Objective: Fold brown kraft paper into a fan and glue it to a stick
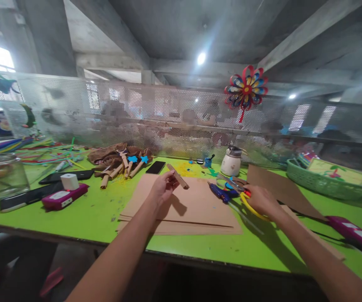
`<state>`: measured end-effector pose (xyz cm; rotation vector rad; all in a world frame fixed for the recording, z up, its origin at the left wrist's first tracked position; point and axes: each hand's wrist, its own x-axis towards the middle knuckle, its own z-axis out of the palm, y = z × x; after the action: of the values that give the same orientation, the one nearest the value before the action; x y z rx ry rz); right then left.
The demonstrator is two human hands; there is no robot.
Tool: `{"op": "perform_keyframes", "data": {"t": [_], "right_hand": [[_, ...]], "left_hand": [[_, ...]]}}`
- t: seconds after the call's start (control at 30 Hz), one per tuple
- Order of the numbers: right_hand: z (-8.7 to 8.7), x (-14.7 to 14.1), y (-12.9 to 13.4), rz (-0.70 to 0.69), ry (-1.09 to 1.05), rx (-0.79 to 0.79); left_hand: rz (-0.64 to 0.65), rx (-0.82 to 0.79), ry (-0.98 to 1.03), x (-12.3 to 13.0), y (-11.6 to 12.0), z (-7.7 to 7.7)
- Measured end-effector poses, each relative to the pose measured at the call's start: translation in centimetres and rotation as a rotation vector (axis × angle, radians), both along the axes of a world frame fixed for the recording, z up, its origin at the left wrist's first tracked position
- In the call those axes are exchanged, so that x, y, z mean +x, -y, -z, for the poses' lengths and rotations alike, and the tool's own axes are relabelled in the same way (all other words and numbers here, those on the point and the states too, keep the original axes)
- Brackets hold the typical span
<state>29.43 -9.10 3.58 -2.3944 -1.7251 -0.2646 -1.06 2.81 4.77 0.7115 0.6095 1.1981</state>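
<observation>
My left hand (161, 189) grips a narrow folded strip of brown paper (178, 178) between thumb and fingers, raised over a stack of brown paper sheets (196, 209). Fingers of my right hand (262, 201) are closed round the yellow-handled scissors (252, 209), whose blades point left and away from me. A blue glue gun (219, 193) lies just left of the scissors, at the right edge of the stack. Beyond the sheets, several rolled brown paper pieces (115, 173) lie together, some bearing blue paper shapes (144, 159).
On the green table (102, 226) are a black phone (155, 167), a white flask (231, 161), a glass jar (3, 176) and purple power strips (65, 197). A green basket (322, 179) stands right, beside a dark brown sheet (281, 188). A perforated screen (156, 105) borders the back.
</observation>
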Motion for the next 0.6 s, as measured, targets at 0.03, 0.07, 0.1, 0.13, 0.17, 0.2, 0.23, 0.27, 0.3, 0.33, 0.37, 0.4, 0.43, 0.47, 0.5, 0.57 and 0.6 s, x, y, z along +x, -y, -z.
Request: {"op": "perform_keyframes", "data": {"t": [0.03,0.07,0.1,0.13,0.17,0.2,0.23,0.27,0.3,0.33,0.37,0.4,0.43,0.47,0.5,0.57,0.6], "right_hand": [[0.4,0.3,-0.5,-0.004,-0.023,0.009],[0.8,0.6,-1.0,-0.009,-0.053,0.018],[1.2,0.8,-1.5,-0.012,-0.080,0.037],[1.6,0.9,-1.9,-0.015,-0.103,0.073],[2.0,0.9,-2.2,-0.017,-0.122,0.122],[2.4,0.8,-2.4,-0.017,-0.136,0.177],[2.7,0.6,-2.4,-0.022,-0.143,0.229],[2.9,0.4,-2.4,-0.037,-0.142,0.271],[3.1,0.1,-2.3,-0.060,-0.138,0.302],[3.1,-0.2,-2.1,-0.088,-0.132,0.328],[3.1,-0.5,-1.9,-0.123,-0.129,0.354],[3.0,-0.7,-1.6,-0.163,-0.133,0.376],[2.9,-1.0,-1.4,-0.203,-0.143,0.391],[2.8,-1.2,-1.1,-0.238,-0.156,0.396],[2.7,-1.4,-1.0,-0.265,-0.169,0.394],[2.5,-1.5,-0.7,-0.277,-0.185,0.380],[2.4,-1.5,-0.6,-0.256,-0.191,0.377]], "left_hand": [[0.010,0.012,-0.001,0.0,0.0,0.1],[0.021,0.025,0.001,0.1,0.0,0.2],[0.033,0.034,-0.002,0.2,0.0,0.3],[0.044,0.039,-0.016,0.3,0.1,0.3],[0.055,0.041,-0.036,0.4,0.1,0.4],[0.066,0.039,-0.062,0.5,0.2,0.4],[0.076,0.037,-0.090,0.5,0.2,0.4],[0.081,0.034,-0.116,0.6,0.3,0.4],[0.080,0.032,-0.137,0.6,0.3,0.4],[0.074,0.031,-0.149,0.7,0.3,0.4],[0.065,0.030,-0.153,0.7,0.3,0.5],[0.057,0.032,-0.150,0.7,0.2,0.5],[0.050,0.036,-0.141,0.7,0.2,0.5],[0.044,0.040,-0.128,0.7,0.1,0.5],[0.038,0.044,-0.116,0.7,0.0,0.6],[0.028,0.044,-0.109,0.6,-0.2,0.6],[0.024,0.040,-0.113,0.6,-0.3,0.6]]}}
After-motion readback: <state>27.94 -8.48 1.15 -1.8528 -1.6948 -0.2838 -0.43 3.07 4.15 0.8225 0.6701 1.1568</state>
